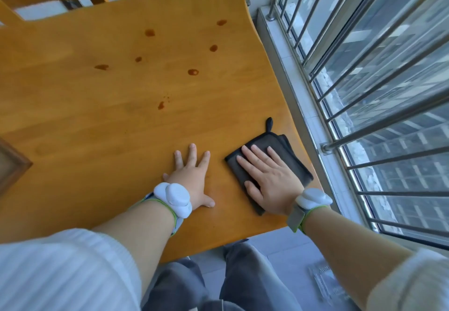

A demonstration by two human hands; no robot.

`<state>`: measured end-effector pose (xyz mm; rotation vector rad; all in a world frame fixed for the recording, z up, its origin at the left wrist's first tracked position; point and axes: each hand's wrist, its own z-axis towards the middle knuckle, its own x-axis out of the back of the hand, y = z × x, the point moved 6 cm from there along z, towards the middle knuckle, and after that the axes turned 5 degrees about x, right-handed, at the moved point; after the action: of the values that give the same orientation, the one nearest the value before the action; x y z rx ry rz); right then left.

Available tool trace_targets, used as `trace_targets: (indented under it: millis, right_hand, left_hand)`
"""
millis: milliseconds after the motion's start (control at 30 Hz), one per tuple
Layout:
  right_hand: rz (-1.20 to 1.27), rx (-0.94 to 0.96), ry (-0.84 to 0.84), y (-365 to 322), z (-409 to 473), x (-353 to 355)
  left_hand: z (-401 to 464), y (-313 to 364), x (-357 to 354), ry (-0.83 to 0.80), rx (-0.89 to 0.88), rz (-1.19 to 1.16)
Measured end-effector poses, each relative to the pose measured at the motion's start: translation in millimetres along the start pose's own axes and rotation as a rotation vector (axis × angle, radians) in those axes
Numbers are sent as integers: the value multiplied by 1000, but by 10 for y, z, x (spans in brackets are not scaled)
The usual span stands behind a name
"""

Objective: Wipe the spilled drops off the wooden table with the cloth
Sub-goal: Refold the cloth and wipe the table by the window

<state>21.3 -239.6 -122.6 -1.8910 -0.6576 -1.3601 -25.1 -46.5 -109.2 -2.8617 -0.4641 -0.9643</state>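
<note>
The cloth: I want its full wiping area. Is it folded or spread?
Folded: the cloth shows layered edges at its far corner, under the flat right hand.

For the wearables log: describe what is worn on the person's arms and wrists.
Both forearms are bare, with white ribbed sleeves pushed up. The left hand and right hand are bare. Each wrist carries a rounded white device on a grey strap edged in green.
</note>
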Motion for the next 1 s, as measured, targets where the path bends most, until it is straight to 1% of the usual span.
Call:
trace_targets:
  millis: [100, 200, 300, 400, 500, 733, 1000]
  right_hand:
    - [-1, -161, 60, -13, 182, 45]
    - [21, -249, 105, -125, 372, 40]
    - [40, -239, 115, -255, 578, 33]
    - [46, -192, 113, -420, 816, 27]
    - [53, -152, 97, -608, 1051, 14]
    - [37, -151, 77, -875, 1435, 0]
    - [45, -241, 98, -1016, 1974, 51]
  left_hand:
    - [-30, -16, 15, 27, -12, -29]
    - [-95, -62, 3, 112, -48, -71]
    - [-187, -188, -40, 198, -73, -107]
    - [-236, -415, -44, 247, -27, -126]
    - [-269, -734, -6, 246, 78, -157]
    - [-248, -1465, 154, 209, 257, -182]
    - [103, -2042, 562, 201, 273, -187]
